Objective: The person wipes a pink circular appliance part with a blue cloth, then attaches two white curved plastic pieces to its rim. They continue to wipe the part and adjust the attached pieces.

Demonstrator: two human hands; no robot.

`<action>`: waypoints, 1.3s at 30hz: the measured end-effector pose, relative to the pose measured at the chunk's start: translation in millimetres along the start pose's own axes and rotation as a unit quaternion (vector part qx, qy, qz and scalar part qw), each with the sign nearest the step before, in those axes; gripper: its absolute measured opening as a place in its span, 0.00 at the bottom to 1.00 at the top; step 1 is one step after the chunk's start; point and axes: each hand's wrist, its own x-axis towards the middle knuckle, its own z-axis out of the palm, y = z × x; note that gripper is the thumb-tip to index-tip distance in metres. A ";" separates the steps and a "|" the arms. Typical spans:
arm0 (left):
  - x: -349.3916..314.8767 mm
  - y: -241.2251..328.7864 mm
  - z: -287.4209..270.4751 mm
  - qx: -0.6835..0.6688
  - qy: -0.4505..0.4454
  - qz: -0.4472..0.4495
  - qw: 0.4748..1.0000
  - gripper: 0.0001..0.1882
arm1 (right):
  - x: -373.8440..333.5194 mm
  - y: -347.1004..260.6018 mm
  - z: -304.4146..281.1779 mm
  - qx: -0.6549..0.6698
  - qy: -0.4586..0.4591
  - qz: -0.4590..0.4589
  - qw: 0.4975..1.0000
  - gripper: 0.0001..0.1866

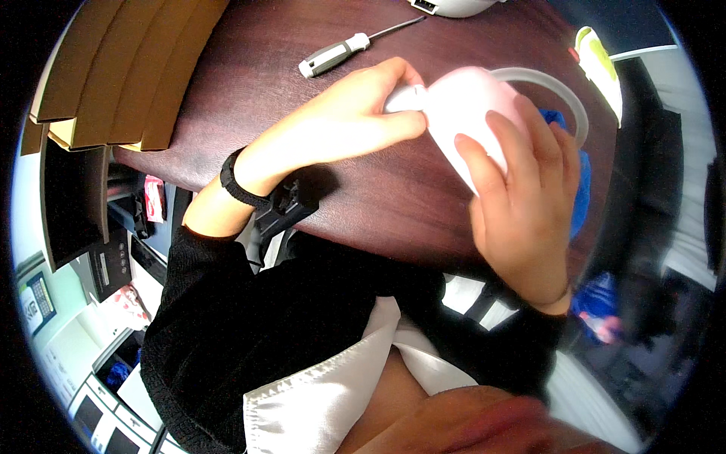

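A pale pink rounded plastic device (465, 110) with a light curved handle or tube (556, 91) lies over the dark wooden table (249, 68). My right hand (522, 204) wraps around its near side, fingers spread over the shell. My left hand (348, 121) pinches a white part (404, 98) at the device's left end between thumb and fingers. A black band (238, 185) circles my left wrist. Blue cloth or plastic (581, 193) shows behind my right hand.
A screwdriver with a grey and white handle (336, 54) lies on the table beyond my left hand. Flat cardboard pieces (121, 68) are stacked at the far left. A white object (454, 6) sits at the top edge, a green and white item (599, 64) at the right.
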 end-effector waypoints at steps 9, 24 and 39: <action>-3.4 11.3 -8.8 0.126 -0.084 -0.015 0.988 0.33 | -2.6 -8.6 -20.3 0.111 -0.087 0.069 0.988 0.30; 3.8 -8.9 -6.0 0.194 -0.013 0.061 0.979 0.44 | 10.3 13.0 2.7 0.171 -0.062 0.008 0.983 0.37; 9.6 -6.4 -3.9 0.306 -0.001 0.037 0.951 0.53 | 9.0 4.0 26.2 0.123 -0.044 -0.015 0.991 0.32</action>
